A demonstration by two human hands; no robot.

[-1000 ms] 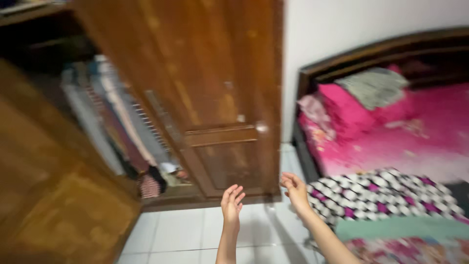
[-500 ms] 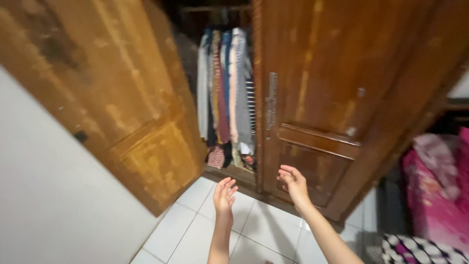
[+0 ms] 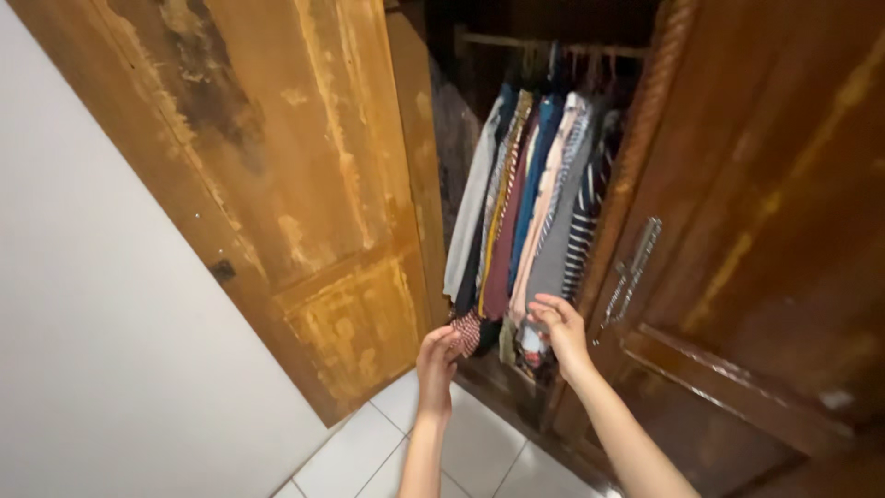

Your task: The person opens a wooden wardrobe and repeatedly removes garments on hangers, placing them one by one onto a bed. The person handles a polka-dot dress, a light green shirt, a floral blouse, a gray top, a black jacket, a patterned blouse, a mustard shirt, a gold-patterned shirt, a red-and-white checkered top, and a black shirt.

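Dim indoor light, dark wardrobe interior, slight softness throughout.

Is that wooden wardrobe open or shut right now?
Open. The left door is swung aside, showing hanging clothes on a rail, with both hands reaching their lower ends.

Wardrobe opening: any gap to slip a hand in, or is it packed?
Crowded: the hanging clothes are pressed together along the rail, and both hands reach their hems, left hand, right hand. Free: the dark gap between the open left door and the leftmost garment, and the white floor tiles below.
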